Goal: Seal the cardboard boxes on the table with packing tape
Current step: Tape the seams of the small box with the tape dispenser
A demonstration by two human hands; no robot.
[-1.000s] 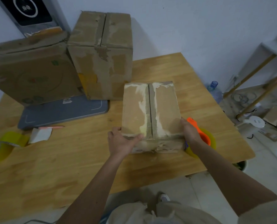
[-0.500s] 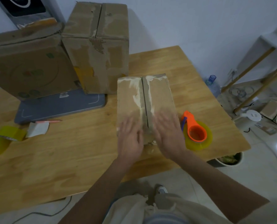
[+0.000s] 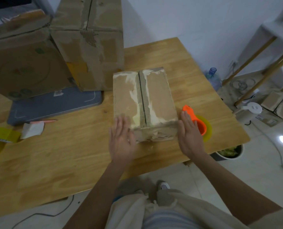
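**Open hands flank the small box**

A small box (image 3: 144,103) sits on the wooden table (image 3: 71,159), near its front edge, with the two top flaps shut and a bare seam running down the middle. Torn pale paper streaks edge the seam.

The left hand (image 3: 121,141) is at the box's near-left corner, fingers straight and spread, palm turned toward the box; it grips nothing, and its fingertips overlap the left part of the top. The right hand (image 3: 189,134) stands flat and open just beside the box's right wall, fingers together and extended, holding nothing. Whether either palm presses the cardboard cannot be told.

Just past the right hand lies a tape dispenser (image 3: 197,121) with an orange handle and a yellow roll, close to the box's right side.

Two larger boxes stand at the back left: a tall one (image 3: 89,42) and a wide one (image 3: 21,63), both resting partly on a grey slab (image 3: 54,104). Another yellow tape roll (image 3: 0,138) lies at the far left edge, beside a white scrap (image 3: 32,130).
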